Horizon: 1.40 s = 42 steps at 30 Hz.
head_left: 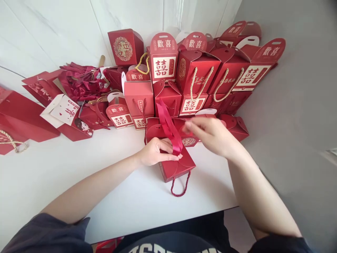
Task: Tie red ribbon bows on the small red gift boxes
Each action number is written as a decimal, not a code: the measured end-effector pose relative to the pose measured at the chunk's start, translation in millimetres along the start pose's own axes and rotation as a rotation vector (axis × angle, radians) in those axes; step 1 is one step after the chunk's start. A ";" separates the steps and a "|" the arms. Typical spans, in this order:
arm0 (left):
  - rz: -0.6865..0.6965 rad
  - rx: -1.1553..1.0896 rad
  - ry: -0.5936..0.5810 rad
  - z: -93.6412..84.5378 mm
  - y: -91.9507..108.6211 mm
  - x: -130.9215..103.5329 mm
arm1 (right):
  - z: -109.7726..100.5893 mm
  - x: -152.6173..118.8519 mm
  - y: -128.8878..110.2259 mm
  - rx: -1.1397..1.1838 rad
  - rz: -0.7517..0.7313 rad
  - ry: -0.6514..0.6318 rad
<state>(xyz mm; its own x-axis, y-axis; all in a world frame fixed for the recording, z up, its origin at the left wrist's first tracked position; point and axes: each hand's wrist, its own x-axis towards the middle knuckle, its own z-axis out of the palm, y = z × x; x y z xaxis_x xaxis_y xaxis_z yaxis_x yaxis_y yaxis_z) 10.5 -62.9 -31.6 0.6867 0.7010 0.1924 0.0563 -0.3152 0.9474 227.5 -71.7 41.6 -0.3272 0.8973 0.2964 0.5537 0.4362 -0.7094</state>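
Observation:
A small red gift box lies on the white table in front of me, with a twisted red cord handle drooping from its near side. My left hand is closed on a glossy red ribbon, pinning it against the box top. The ribbon's loose strips rise from the fingers and lean up to the left. My right hand hovers just right of the ribbon, its fingers pinched together and partly blurred. Red shows at those fingertips, but whether it is ribbon cannot be made out.
Stacked red gift boxes stand along the wall, some with gold rope handles. At the left are a heap of dark red ribbons, a white-lidded box and a large red bag. A grey wall bounds the right.

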 end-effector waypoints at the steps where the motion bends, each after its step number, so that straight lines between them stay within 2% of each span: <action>1: 0.007 0.000 -0.002 -0.2 -0.2 0.4 | 0.0 -12.1 4.1 -0.023 0.026 -0.080; 4: 0.034 -0.004 -0.015 -0.4 -1.5 1.3 | 11.8 -39.1 10.3 0.027 0.005 -0.146; 7: 0.051 -0.004 -0.001 0.5 -2.9 1.1 | 36.6 -45.4 8.8 0.217 -0.036 -0.101; 9: 0.049 0.000 0.017 1.3 -3.3 0.7 | 51.2 -42.5 7.3 0.329 -0.011 -0.032; 11: 0.042 0.012 0.021 2.1 -2.7 0.3 | 58.3 -39.6 8.8 0.446 0.078 0.062; 14: 0.020 0.035 0.012 2.6 0.1 0.0 | 53.0 -42.2 17.0 0.583 0.254 0.248; 16: -0.010 0.047 0.005 2.4 2.9 -0.3 | 43.0 -49.3 20.2 0.571 0.327 0.395; 18: -0.060 0.049 -0.011 1.7 6.3 -0.2 | 33.6 -59.2 15.8 0.460 0.340 0.541; 20: -0.120 0.039 -0.021 0.5 10.9 0.6 | 29.5 -69.2 2.6 0.275 0.270 0.633; 21: -0.142 0.036 -0.030 -0.3 13.8 1.5 | 30.3 -73.3 -6.1 0.165 0.202 0.638; 23: -0.186 0.038 -0.035 -2.0 20.8 4.2 | 38.3 -78.2 -24.1 -0.063 -0.041 0.582; 26: -0.306 0.053 -0.045 -5.3 31.8 9.8 | 64.7 -76.4 -43.9 -0.252 -0.496 0.356; 27: -0.350 0.056 -0.053 -6.4 34.9 11.7 | 76.6 -74.0 -47.5 -0.292 -0.579 0.289; 29: -0.385 0.064 -0.082 -8.4 39.0 14.6 | 102.4 -68.5 -50.4 -0.422 -0.685 0.162; 31: -0.358 0.090 -0.109 -9.0 40.2 16.0 | 126.7 -63.6 -49.1 -0.526 -0.778 0.110; 34: -0.292 0.190 -0.111 -7.3 38.0 15.3 | 142.8 -58.6 -45.1 -0.593 -0.822 -0.054; 36: -0.247 0.258 -0.094 -5.9 35.9 14.0 | 130.5 -54.7 -43.7 -0.506 -0.853 -0.204; 38: -0.213 0.292 -0.104 -5.7 34.4 13.0 | 100.6 -48.2 -41.8 -0.265 -0.893 -0.323; 39: -0.206 0.303 -0.119 -6.2 34.0 12.8 | 82.0 -43.6 -39.5 -0.110 -0.856 -0.360; 41: -0.210 0.323 -0.137 -8.0 34.2 12.9 | 45.4 -31.9 -30.2 0.044 -0.684 -0.265; 42: -0.216 0.327 -0.147 -9.0 34.7 13.0 | 30.4 -25.4 -23.0 0.024 -0.564 -0.209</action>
<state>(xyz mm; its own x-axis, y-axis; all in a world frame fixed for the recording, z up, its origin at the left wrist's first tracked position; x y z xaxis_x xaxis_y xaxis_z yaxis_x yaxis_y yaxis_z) 14.9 -58.9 6.1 0.7285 0.6821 -0.0624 0.4209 -0.3739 0.8264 199.9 -106.6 31.0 -0.7101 0.4948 0.5010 0.2347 0.8371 -0.4941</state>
